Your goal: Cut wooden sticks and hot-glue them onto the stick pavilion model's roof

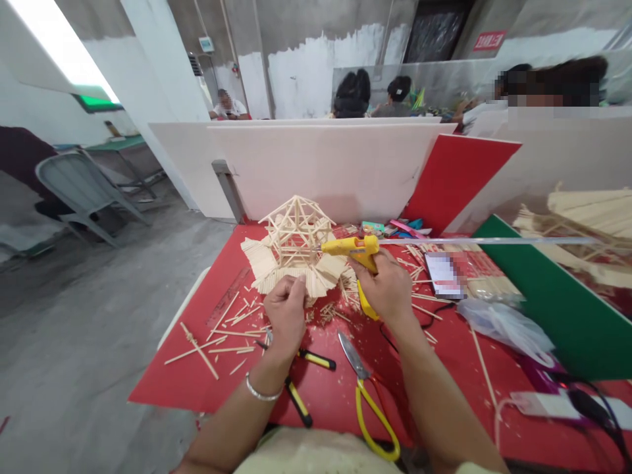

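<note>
A wooden stick model (297,227) with an open, peaked frame and flared slatted panels stands on the red board (148,382). My right hand (388,286) is wrapped around a yellow glue gun (351,247), its nozzle pointing left at the model's frame. A long clear glue stick (474,241) juts from the back of the gun. My left hand (287,304) is closed in a pinch at the front slatted panel; whatever lies between its fingertips is too small or hidden to make out.
Scissors with yellow handles (368,401) and black-and-yellow pliers (299,398) lie near me. Loose sticks (232,322) scatter on the left. At right are a phone (444,275), a plastic bag (508,329) and a green board (548,303). White panels (326,158) stand behind; several people sit beyond.
</note>
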{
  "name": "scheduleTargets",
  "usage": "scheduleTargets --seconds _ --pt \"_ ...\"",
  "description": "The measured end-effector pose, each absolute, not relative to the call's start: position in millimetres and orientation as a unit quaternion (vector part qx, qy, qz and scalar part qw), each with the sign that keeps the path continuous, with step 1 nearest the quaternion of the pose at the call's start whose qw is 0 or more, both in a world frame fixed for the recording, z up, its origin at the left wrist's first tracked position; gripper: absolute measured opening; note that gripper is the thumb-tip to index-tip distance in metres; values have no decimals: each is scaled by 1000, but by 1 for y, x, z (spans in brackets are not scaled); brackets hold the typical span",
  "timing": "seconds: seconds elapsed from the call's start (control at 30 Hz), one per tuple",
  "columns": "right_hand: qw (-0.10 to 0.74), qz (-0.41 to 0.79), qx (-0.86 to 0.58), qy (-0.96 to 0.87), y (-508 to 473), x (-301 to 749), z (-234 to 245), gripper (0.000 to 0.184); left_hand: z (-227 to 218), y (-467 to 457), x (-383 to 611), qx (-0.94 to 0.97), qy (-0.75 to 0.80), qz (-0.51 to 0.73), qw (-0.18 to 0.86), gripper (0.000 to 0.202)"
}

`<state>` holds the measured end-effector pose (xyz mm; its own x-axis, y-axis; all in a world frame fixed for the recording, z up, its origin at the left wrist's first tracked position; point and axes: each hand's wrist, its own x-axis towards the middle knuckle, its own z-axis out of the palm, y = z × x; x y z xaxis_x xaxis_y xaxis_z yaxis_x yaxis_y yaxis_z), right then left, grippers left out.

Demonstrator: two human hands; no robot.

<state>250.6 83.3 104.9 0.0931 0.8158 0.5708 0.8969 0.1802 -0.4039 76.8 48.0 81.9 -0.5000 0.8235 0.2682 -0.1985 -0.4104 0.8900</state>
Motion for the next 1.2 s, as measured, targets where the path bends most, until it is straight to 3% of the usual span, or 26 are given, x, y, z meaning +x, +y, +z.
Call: scheduleTargets --seconds 0.2,0.4,0.6,0.77,1.0,1.2 --pt "459 -67 -650 -602 93 241 102 40 82 43 82 385 416 745 352 23" --pt "468 -102 -647 -593 102 232 98 38 73 40 80 421 446 707 350 9" --pt "486 -111 -640 -585 103 234 101 36 65 37 81 445 430 715 326 41" --pt "499 -93 -634 -583 108 245 110 38 70 39 78 460 417 735 273 31" --pt "422 -90 -660 -615 140 253 132 39 65 37 74 467 422 707 323 9" --pt "397 -50 -641 -655 157 261 130 37 60 39 75 502 434 682 307 6"
